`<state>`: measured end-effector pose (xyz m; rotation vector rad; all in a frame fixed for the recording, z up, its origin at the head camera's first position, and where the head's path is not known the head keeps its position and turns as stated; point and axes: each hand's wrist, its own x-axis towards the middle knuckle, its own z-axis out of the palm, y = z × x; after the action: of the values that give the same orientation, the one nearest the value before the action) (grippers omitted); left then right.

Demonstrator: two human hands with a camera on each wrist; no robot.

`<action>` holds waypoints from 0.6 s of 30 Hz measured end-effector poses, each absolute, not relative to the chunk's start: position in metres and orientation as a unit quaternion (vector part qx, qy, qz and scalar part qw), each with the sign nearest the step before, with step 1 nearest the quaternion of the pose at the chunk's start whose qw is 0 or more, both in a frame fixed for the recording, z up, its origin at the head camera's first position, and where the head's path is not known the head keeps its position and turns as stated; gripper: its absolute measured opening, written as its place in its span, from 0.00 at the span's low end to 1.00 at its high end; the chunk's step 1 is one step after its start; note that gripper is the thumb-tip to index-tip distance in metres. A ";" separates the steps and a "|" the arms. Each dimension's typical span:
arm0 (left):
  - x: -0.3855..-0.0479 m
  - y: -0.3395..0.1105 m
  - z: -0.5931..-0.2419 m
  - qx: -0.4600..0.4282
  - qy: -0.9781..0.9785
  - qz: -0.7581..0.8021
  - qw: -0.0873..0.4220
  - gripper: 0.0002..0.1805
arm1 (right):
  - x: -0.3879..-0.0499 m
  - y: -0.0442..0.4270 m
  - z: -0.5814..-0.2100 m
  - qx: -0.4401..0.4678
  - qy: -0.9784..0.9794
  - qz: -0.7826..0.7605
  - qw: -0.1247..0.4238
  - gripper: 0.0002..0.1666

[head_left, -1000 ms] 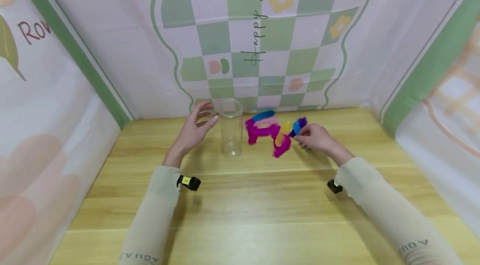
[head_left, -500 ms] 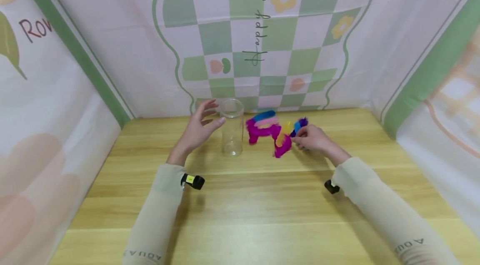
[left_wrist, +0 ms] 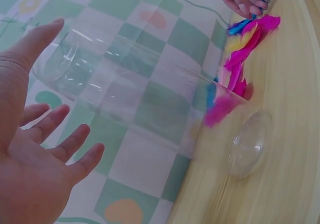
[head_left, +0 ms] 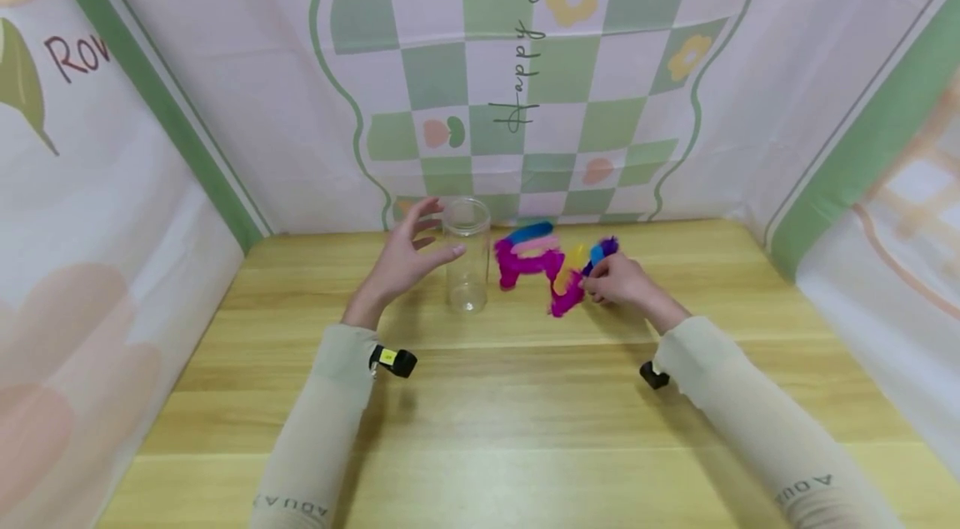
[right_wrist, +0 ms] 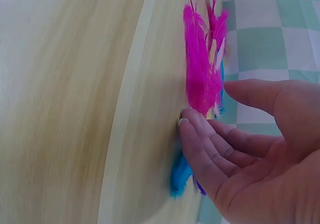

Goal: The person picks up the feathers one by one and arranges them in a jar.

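A clear, tall cylinder jar [head_left: 468, 279] stands upright on the table, its mouth up. My left hand [head_left: 408, 258] is beside it with thumb and fingers spread; in the left wrist view the fingers do not close on the glass. To the jar's right lie dyed feathers: magenta feathers [head_left: 534, 264], a pink feather [head_left: 536, 245], a yellow feather [head_left: 570, 260] and blue ones [head_left: 531, 232]. My right hand [head_left: 621, 281] is low at their right end. In the right wrist view its fingertips [right_wrist: 187, 121] reach the magenta feathers' lower end, thumb apart. Blue and purple feathers [right_wrist: 180, 176] lie partly behind the fingers.
The wooden table [head_left: 480, 421] ends at a hanging checkered cloth [head_left: 495, 79] just behind the jar and feathers. Printed cloth also hangs on the left [head_left: 112, 262] and right sides.
My left hand has moved right, so its thumb now overlaps the jar in the head view. The right hand has shifted slightly left along the feathers. The jar stays standing.
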<state>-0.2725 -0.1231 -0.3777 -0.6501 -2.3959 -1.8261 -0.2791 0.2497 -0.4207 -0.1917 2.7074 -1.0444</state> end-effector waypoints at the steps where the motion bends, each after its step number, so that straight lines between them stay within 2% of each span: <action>1: -0.273 -0.122 -0.378 -0.210 -0.777 -0.592 0.029 0.52 | -0.279 0.249 -0.421 -0.062 0.924 -0.358 0.117 0.17; 14: -0.270 -0.111 -0.377 -0.196 -0.788 -0.584 0.020 0.52 | -0.284 0.239 -0.426 -0.024 0.930 -0.347 0.116 0.22; 18: -0.271 -0.109 -0.377 -0.193 -0.792 -0.578 0.021 0.51 | -0.286 0.237 -0.428 -0.028 0.933 -0.343 0.101 0.20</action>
<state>-0.2708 -0.1086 -0.3773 -0.5998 -2.4575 -1.7928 -0.2861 0.2368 -0.4276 -0.0839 2.7584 -1.0135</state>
